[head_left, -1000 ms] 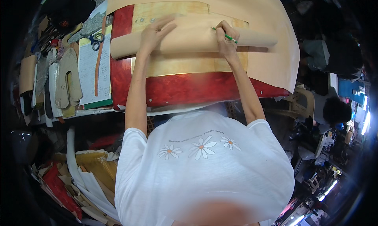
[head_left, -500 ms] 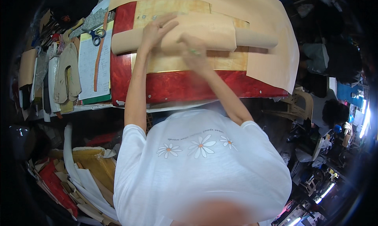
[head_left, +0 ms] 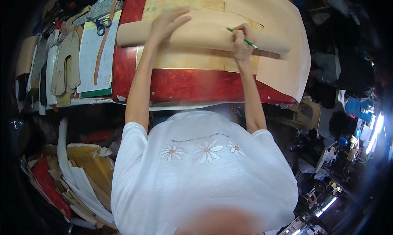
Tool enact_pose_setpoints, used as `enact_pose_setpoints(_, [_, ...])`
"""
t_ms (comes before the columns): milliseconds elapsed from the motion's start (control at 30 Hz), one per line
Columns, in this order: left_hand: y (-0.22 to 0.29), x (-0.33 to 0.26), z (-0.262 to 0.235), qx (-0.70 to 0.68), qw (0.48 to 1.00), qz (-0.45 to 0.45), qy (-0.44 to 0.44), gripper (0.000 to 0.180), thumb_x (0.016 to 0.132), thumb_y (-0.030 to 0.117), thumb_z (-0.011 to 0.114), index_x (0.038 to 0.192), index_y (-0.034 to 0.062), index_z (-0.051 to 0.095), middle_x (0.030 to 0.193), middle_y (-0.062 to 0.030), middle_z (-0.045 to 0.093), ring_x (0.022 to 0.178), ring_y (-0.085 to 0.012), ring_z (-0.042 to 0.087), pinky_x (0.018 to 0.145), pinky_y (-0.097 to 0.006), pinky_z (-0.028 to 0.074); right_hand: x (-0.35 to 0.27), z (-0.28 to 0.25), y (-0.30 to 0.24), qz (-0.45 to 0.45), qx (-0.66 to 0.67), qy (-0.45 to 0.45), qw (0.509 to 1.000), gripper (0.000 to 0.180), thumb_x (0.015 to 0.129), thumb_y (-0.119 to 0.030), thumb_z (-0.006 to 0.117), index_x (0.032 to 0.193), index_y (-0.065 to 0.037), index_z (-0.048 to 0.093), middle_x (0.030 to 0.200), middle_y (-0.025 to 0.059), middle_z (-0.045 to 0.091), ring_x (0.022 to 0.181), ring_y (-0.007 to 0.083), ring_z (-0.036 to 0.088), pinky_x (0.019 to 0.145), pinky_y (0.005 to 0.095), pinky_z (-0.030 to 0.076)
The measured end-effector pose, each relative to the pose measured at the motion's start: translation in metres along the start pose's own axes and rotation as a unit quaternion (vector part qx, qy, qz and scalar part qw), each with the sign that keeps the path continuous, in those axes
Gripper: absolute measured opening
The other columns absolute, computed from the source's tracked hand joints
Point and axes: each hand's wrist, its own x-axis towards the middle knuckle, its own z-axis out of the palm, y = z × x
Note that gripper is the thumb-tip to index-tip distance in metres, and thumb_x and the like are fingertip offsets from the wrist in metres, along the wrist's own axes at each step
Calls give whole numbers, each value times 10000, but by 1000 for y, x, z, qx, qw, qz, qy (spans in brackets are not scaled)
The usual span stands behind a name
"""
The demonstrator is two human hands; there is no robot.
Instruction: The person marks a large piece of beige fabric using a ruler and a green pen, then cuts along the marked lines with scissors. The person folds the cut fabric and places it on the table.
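The left hand [head_left: 168,24], fingers spread, pins the rolled tan paper sheet [head_left: 204,32] near the worktop's [head_left: 184,85] far edge; the right hand [head_left: 242,44] pinches a green pencil [head_left: 241,38], apparently marking it; steady pressure matters next.

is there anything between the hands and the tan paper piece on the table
Nothing visible. The left hand lies flat on the tan paper piece, and the right hand puts a green pencil to it.
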Motion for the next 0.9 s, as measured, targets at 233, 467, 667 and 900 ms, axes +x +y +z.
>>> enact_pose_setpoints(233, [2, 0, -1, 0, 1000, -19, -9, 373, 848, 383, 676, 1152, 167, 682, 1259, -30, 612, 1120, -176, 584, 944, -277, 448, -28, 57, -19, 32, 41, -148, 988, 124, 805, -114, 504, 761, -4, 543, 573, 155, 499, 528, 208, 537, 526, 362, 411])
enact_pose_setpoints(467, [5, 1, -2, 11, 1000, -10, -10, 379, 845, 400, 672, 1148, 172, 684, 1254, -21, 616, 1126, -174, 584, 952, -282, 441, -15, 40, -15, 104, 118, -127, 979, 149, 795, -88, 466, 696, 13, 512, 557, 78, 487, 526, 120, 491, 507, 301, 398])
enact_pose_setpoints(667, [2, 2, -1, 25, 1000, -4, -7, 359, 852, 380, 671, 1146, 175, 685, 1258, -20, 613, 1126, -170, 583, 947, -281, 446, -11, 33, -8, 49, 21, -174, 983, 130, 801, -96, 470, 741, -2, 538, 575, 146, 518, 521, 225, 546, 535, 350, 423])
enact_pose_setpoints(900, [1, 0, -2, 2, 999, -24, -32, 473, 860, 487, 595, 1181, 146, 657, 1293, -70, 581, 1236, -228, 505, 1031, -320, 376, -9, 25, -4, -28, -53, -117, 991, 131, 802, -88, 468, 720, 4, 512, 558, 76, 500, 507, 131, 502, 518, 306, 410])
